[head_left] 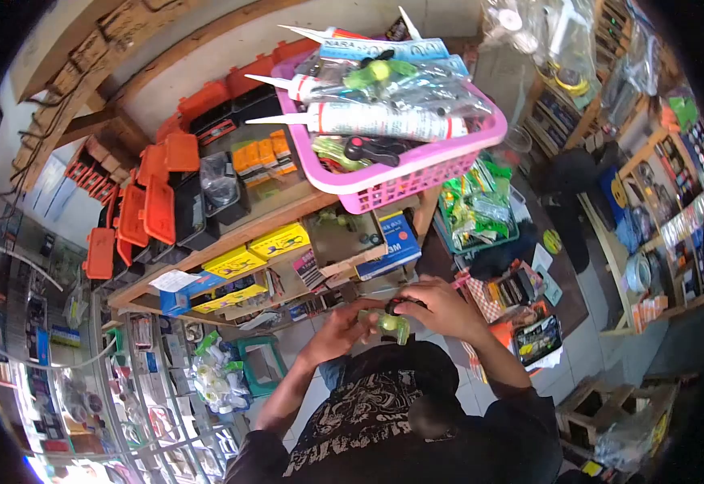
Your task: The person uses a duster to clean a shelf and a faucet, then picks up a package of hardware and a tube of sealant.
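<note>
In front of my chest, my left hand and my right hand are close together around a small translucent green piece with lobes. My right fingers are closed on its black part. The curled fingertips of my left hand meet its left side. Its exact kind is hard to make out. Atop the pink basket lies a similar green-bladed piece with a black part. Sealant tubes with white nozzles and plastic-wrapped goods are heaped there too.
The basket stands on a wooden shelf with orange-lidded black bins. Below are yellow boxes, an open cardboard box and a blue box. At right, a crate holds green packets. Glass display shelves fill the lower left.
</note>
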`<state>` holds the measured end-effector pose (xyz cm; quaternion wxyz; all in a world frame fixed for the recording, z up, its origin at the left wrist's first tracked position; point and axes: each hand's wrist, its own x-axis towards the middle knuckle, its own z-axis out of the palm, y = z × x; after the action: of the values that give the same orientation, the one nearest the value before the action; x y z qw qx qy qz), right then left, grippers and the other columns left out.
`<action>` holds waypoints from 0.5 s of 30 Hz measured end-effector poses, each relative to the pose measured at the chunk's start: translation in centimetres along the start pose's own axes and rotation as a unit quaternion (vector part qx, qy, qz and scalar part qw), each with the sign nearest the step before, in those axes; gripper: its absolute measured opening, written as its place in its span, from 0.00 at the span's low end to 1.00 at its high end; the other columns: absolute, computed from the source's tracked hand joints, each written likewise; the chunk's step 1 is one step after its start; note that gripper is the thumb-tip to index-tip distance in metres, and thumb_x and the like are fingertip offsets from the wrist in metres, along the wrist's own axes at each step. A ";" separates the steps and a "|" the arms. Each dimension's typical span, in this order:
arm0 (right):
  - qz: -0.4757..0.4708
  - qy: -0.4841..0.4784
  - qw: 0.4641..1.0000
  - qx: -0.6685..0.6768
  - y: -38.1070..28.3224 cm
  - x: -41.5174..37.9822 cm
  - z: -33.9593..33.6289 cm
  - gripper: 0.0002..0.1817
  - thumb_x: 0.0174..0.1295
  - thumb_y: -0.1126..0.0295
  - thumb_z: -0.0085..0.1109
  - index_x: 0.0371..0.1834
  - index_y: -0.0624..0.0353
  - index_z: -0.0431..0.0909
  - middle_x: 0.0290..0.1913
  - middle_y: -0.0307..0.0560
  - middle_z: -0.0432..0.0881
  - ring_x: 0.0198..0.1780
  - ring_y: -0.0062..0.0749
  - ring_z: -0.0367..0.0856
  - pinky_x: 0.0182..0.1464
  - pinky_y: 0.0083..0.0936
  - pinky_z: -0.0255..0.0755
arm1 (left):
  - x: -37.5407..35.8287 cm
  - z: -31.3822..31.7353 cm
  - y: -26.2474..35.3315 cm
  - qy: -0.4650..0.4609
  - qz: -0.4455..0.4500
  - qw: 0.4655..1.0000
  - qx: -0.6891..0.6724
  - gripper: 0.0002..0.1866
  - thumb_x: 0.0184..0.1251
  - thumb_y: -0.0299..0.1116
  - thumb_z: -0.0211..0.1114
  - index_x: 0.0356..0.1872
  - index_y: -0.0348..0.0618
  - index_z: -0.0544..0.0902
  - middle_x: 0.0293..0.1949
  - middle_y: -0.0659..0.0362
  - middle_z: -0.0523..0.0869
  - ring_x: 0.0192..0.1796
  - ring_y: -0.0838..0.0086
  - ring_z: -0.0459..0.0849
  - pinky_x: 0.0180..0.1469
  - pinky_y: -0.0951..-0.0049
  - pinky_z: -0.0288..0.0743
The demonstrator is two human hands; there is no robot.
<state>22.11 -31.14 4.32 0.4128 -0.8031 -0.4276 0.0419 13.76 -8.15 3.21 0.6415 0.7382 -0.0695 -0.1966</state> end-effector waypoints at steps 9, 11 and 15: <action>0.370 0.554 0.723 0.182 22.2 -12.3 16.6 0.22 0.61 0.57 0.64 0.50 0.61 0.73 0.36 0.36 0.78 0.39 0.22 0.76 0.41 0.22 0.70 | 0.2 1.8 -10.6 0.136 -0.075 0.903 -0.400 0.10 0.74 0.40 0.56 0.47 0.47 0.73 0.36 0.60 0.78 0.30 0.77 0.72 0.33 0.74 0.67; 0.398 0.589 0.685 0.159 23.2 -13.8 16.9 0.23 0.59 0.52 0.65 0.44 0.60 0.74 0.30 0.35 0.77 0.36 0.19 0.75 0.41 0.22 0.70 | -0.1 1.8 -10.8 0.137 -0.091 0.886 -0.434 0.10 0.74 0.41 0.55 0.46 0.48 0.72 0.36 0.60 0.77 0.30 0.76 0.71 0.33 0.74 0.66; 0.516 0.423 0.536 0.518 21.7 -10.4 12.0 0.20 0.59 0.44 0.62 0.30 0.47 0.70 0.24 0.32 0.72 0.24 0.22 0.70 0.26 0.24 0.67 | 0.1 2.1 -11.4 0.124 -0.095 0.843 -0.515 0.09 0.75 0.43 0.54 0.44 0.52 0.75 0.36 0.59 0.77 0.29 0.75 0.70 0.35 0.72 0.65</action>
<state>24.62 -37.50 -21.71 0.7963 -0.4550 0.3812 0.1166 11.31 -8.19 -8.12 0.9110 0.3226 0.1918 -0.1710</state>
